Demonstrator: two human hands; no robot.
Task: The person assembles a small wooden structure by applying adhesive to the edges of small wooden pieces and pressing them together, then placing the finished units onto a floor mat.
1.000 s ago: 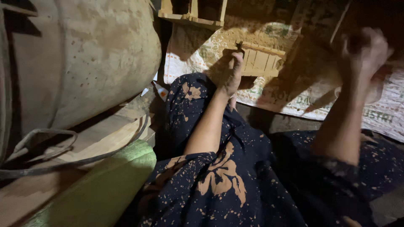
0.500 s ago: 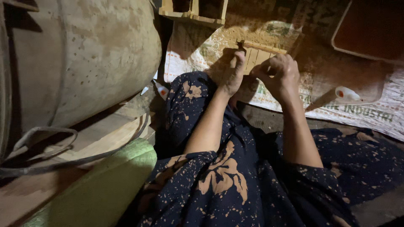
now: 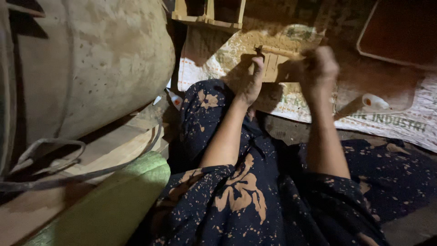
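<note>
While pressed onto a sandy printed sack [image 3: 218,59], left hand [image 3: 249,84] steadies a slatted wooden mould [image 3: 273,64], grip closed on its edge; right hand [image 3: 318,68] fisted above, blurred, contents unclear.

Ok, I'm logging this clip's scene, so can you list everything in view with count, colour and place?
wooden mould frame: one, pale tan, on the sack ahead, between both hands
woven sack: one, white with print, spread on the ground
large drum: one, dusty grey-tan, at left
wooden frame: one, tan, top centre
tray: one, reddish brown, top right
green sack: one, lower left
strap: one, grey, below the drum
patterned garment: dark blue with orange, over the lap
left hand: on the mould's left side
right hand: closed at the mould's right side
</note>
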